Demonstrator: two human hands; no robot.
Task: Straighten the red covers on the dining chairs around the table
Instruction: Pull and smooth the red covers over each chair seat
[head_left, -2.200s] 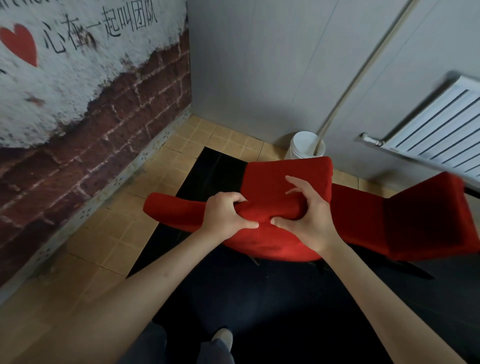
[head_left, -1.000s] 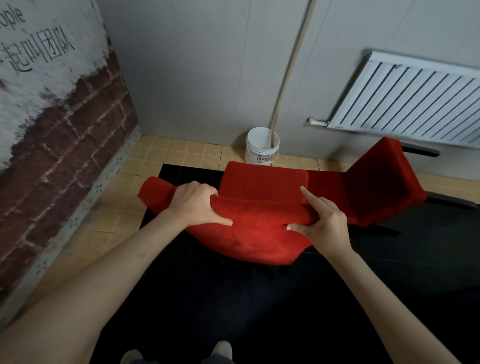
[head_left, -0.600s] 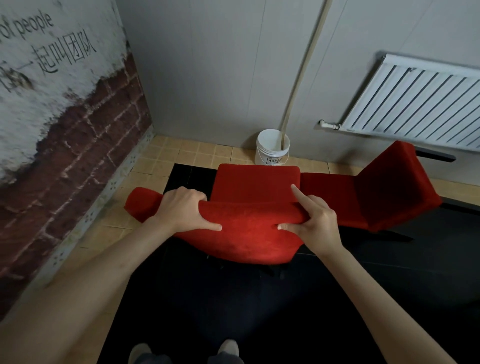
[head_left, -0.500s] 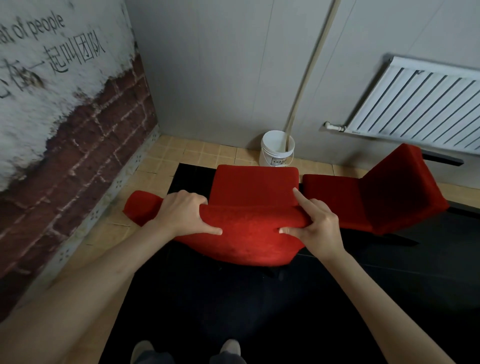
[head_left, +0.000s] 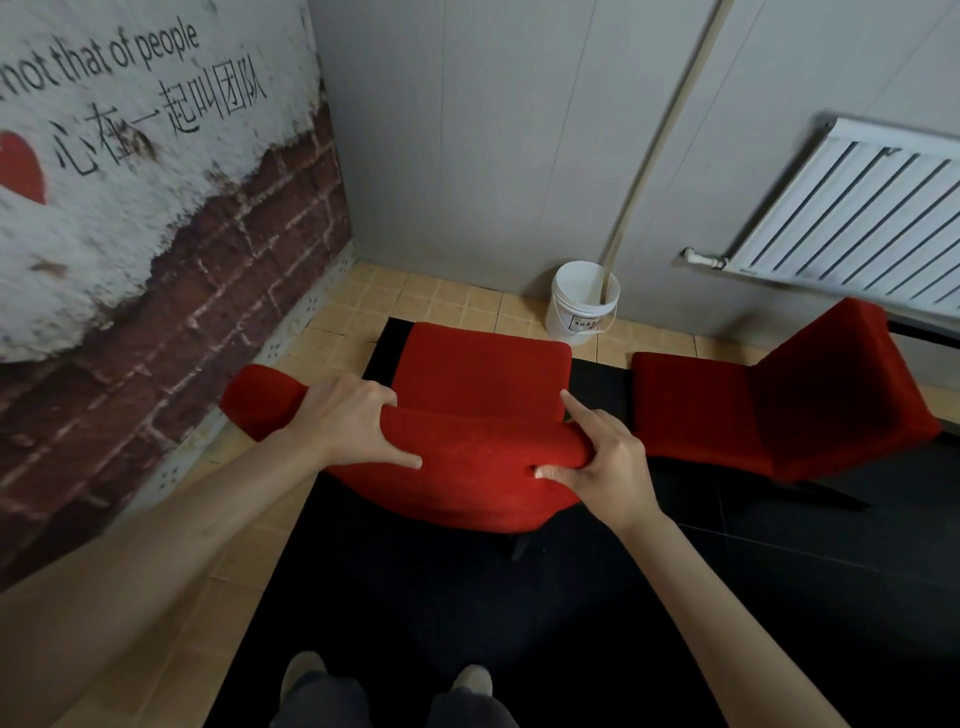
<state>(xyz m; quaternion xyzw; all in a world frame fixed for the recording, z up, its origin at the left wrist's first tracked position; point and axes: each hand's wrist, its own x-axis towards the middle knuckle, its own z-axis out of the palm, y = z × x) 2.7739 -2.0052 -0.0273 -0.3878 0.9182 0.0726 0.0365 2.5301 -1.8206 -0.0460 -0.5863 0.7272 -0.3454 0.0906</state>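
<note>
Red fabric covers the nearer dining chair (head_left: 483, 374) at the centre of the frame, seen from behind and above; its cover (head_left: 467, 467) looks smooth over the seat and bunches into a thick roll along the top of the backrest. The left hand (head_left: 348, 421) grips that roll at its left part, fingers (head_left: 382, 397) curled over the far side and the thumb stretched along the near face. The right hand (head_left: 605, 462) pinches the right end of the roll between the thumb, which lies on the near face, and the other fingers behind it, with the index finger pointing straight up along the edge.

At the upper left of the frame stands a brick-pattern wall (head_left: 156, 218) with a red heart and printed lettering. Tan floor tiles (head_left: 441, 301) run along its foot, and a black mat (head_left: 467, 613) lies under the chair. Two shoe tips (head_left: 306, 670) show at the bottom centre. A white bucket (head_left: 582, 301) sits against the grey wall just beyond the seat, with a pale pole (head_left: 660, 140) leaning up out of it. A second red-covered chair (head_left: 779, 405) stands at the right, just beside the first and turned sideways. A white radiator (head_left: 857, 213) hangs on the wall at the upper right.
</note>
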